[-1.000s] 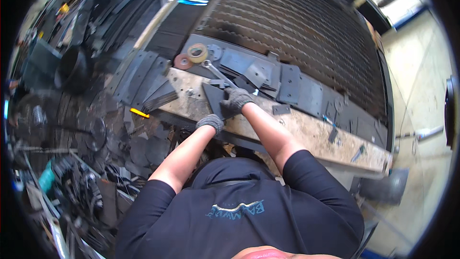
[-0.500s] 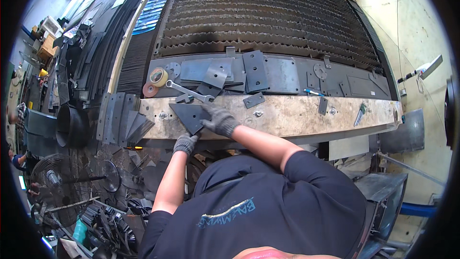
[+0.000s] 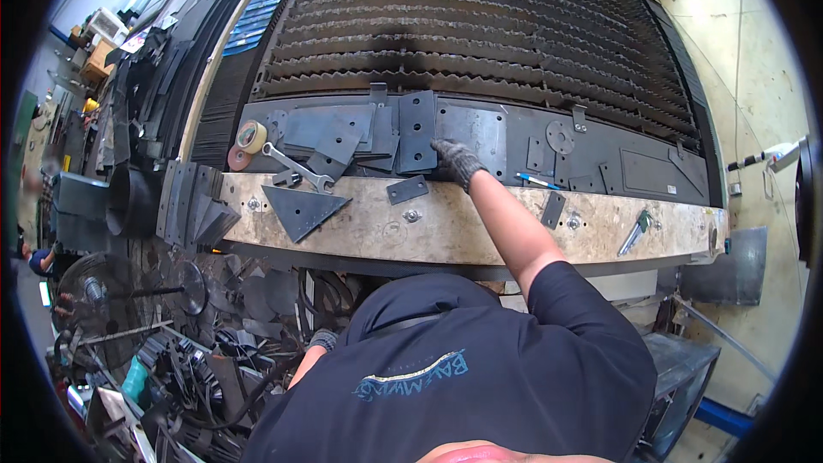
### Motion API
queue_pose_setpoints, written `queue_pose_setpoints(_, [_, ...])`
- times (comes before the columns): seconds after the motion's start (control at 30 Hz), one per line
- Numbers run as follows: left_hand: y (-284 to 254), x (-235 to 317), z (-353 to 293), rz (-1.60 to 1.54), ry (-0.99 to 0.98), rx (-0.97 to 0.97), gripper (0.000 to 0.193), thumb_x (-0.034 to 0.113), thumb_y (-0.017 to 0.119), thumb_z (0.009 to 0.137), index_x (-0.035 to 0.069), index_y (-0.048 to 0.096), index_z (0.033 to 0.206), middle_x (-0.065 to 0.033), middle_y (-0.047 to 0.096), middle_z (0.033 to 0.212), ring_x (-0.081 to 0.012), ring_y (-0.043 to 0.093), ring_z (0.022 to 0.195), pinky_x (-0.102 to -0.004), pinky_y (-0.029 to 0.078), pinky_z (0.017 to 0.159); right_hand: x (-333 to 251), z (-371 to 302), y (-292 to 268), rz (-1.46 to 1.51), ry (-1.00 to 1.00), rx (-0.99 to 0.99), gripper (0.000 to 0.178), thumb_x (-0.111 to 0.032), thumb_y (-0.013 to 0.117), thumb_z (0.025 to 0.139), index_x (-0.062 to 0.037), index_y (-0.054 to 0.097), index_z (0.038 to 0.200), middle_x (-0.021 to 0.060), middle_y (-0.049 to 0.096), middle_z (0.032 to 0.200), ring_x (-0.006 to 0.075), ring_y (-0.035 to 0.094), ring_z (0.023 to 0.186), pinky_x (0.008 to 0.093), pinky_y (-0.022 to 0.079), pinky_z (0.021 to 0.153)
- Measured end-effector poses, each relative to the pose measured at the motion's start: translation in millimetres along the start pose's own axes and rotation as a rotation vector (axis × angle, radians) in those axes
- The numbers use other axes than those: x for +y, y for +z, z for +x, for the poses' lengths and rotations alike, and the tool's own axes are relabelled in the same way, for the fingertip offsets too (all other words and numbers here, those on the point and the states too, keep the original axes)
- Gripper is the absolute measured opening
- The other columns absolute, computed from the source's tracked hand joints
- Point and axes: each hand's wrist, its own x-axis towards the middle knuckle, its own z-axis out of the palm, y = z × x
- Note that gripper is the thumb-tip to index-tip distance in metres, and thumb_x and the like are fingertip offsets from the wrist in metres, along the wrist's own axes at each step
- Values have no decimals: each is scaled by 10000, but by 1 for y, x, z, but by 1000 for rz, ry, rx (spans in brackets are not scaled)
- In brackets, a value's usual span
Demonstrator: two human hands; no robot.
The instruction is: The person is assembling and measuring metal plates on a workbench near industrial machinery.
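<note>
My right hand (image 3: pixel 460 163), in a grey knit glove, reaches over the bench with its fingers stretched toward the right edge of a dark rectangular plate (image 3: pixel 417 139) with several holes. Whether the fingertips touch that edge I cannot tell. Low beside my torso is my gloved left hand (image 3: pixel 323 340), its fingers mostly hidden. A dark triangular plate (image 3: pixel 300 211) with one hole lies on the pale board (image 3: pixel 480 206). Behind it rest a combination wrench (image 3: pixel 297 166) and several flat steel plates (image 3: pixel 328 127).
Small drilled plates (image 3: pixel 407 189) lie along the board, near bolts (image 3: pixel 412 216) standing up from it. Two tape rolls (image 3: pixel 250 136) sit left of the wrench. Beyond is a serrated slat bed (image 3: pixel 480 26). Metal scrap (image 3: pixel 206 369) and a fan (image 3: pixel 94 296) stand lower left.
Both hands have left the triangular plate, which now lies flat on the board. My right hand moved up and right to the rectangular plate; my left hand dropped down beside my body.
</note>
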Motion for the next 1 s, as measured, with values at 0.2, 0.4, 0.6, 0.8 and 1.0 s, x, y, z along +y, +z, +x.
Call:
queue_pose_setpoints(0.2, [79, 0, -81, -191, -323, 79, 423, 390, 422, 1045, 210, 667, 1339, -167, 695, 1295, -361, 681, 1179, -496, 549, 989, -84, -29, 119, -175, 398, 181, 604, -447, 757, 900, -30, 676, 1330, 209, 705, 1280, 346, 680, 1149, 452, 520, 1024])
queue_pose_setpoints(0.4, [1, 38, -73, -325, -246, 30, 448, 473, 440, 1022, 241, 674, 1327, -213, 670, 1314, -429, 636, 1212, -501, 526, 1008, -105, -30, 108, -430, 372, 180, 688, -522, 736, 879, 15, 690, 1307, 226, 691, 1328, 342, 658, 1225, 430, 491, 1056])
queue_pose_setpoints(0.6, [-164, 100, -90, -717, -229, 209, 686, 606, 578, 949, -4, 710, 1234, -278, 684, 1273, -432, 630, 1237, -447, 499, 1043, -149, -58, 131, -506, 63, 80, 675, -490, 771, 836, 8, 690, 1285, 265, 681, 1311, 391, 640, 1261, 456, 502, 1064])
queue_pose_setpoints(0.8, [-265, 106, -61, -749, -99, 329, 557, 549, 581, 978, 48, 733, 1169, -207, 752, 1155, -366, 712, 1056, -452, 534, 942, -191, -75, 169, -721, 75, -77, 814, -425, 799, 814, 22, 528, 1438, 276, 626, 1390, 396, 620, 1295, 462, 502, 1092])
queue_pose_setpoints(1.0, [-305, 117, -53, -982, -178, 144, 511, 505, 578, 997, 55, 733, 1182, -121, 794, 957, -236, 736, 821, -382, 566, 804, -182, -52, 151, -792, 63, -110, 682, -416, 752, 828, 28, 614, 1327, 299, 651, 1320, 408, 634, 1249, 467, 504, 1072])
